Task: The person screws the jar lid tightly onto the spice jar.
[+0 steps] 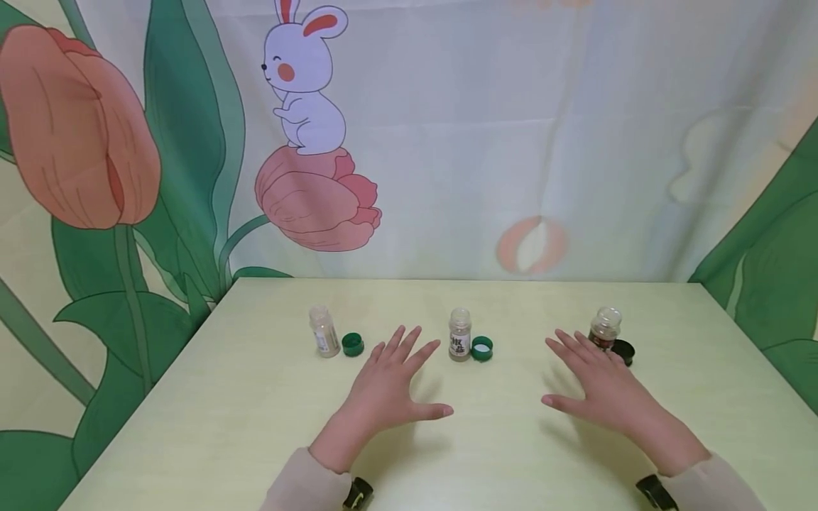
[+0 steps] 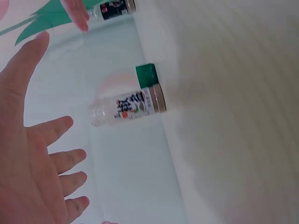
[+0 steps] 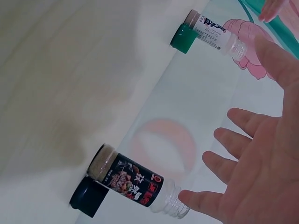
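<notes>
Three small clear spice bottles stand uncapped in a row on the table, each with its cap beside it. On the left is a white-labelled bottle (image 1: 324, 333) with a green cap (image 1: 353, 345). The middle bottle (image 1: 459, 335) also has a white label, next to a green cap (image 1: 482, 348). At the right stands a dark-labelled bottle (image 3: 135, 182) with a black cap (image 3: 88, 196). My left hand (image 1: 390, 390) hovers with spread fingers between the left and middle bottles, holding nothing. My right hand (image 1: 601, 387), also spread and holding nothing, overlaps the right bottle's lower part in the head view.
The pale wooden table (image 1: 211, 426) ends at a back edge against a hanging cloth (image 1: 447, 177) printed with a rabbit and tulips. Dark bands (image 1: 358, 492) show at both sleeve cuffs.
</notes>
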`<state>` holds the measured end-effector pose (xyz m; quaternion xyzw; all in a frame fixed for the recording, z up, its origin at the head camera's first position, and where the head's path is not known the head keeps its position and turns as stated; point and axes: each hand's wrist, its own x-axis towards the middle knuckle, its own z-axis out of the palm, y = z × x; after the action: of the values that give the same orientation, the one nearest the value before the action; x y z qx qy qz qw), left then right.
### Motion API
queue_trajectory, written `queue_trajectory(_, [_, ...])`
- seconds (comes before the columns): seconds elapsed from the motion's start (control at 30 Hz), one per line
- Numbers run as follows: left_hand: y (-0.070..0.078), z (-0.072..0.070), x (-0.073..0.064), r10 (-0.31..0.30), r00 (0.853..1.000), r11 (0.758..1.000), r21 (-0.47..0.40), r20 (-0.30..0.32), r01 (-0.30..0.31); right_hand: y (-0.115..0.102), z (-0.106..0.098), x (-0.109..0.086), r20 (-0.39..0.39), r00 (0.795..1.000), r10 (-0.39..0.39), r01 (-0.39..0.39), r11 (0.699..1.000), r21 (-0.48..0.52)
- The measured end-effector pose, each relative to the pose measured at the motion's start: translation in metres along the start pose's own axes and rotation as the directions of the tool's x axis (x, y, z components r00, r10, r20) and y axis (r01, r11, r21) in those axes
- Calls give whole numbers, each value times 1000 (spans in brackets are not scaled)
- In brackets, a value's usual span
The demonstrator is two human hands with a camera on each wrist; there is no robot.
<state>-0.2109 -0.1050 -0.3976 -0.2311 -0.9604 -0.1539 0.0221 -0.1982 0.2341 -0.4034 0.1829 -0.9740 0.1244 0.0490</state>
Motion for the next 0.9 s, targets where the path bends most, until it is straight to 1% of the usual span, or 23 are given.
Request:
queue_trajectory(0.1, [7,0,0,35,999,999,-21,4,-35,4,-2,-4,-5,1000,-13,13,1000,12])
queue_trajectory(0.23, [16,0,1,68,998,997,-49,16,-67,11,-3,-8,-33,998,-60,61,998,30])
queue_trajectory(0.37, [24,4,2,101,995,991,-88,11,-99,16,-3,-13,-51,995,-88,91,995,49])
queue_trajectory(0.53, [35,10,5,135,991,977,-164,-9,-134,19,-6,-20,-41,997,-62,65,994,87])
queue_trajectory(0.67, [46,14,11,134,991,963,-236,-8,-132,22,-10,-25,-48,998,-39,44,994,98])
queue_trajectory(0.9, [63,17,23,136,989,950,-289,58,-114,30,-18,-33,-71,996,-50,56,995,84])
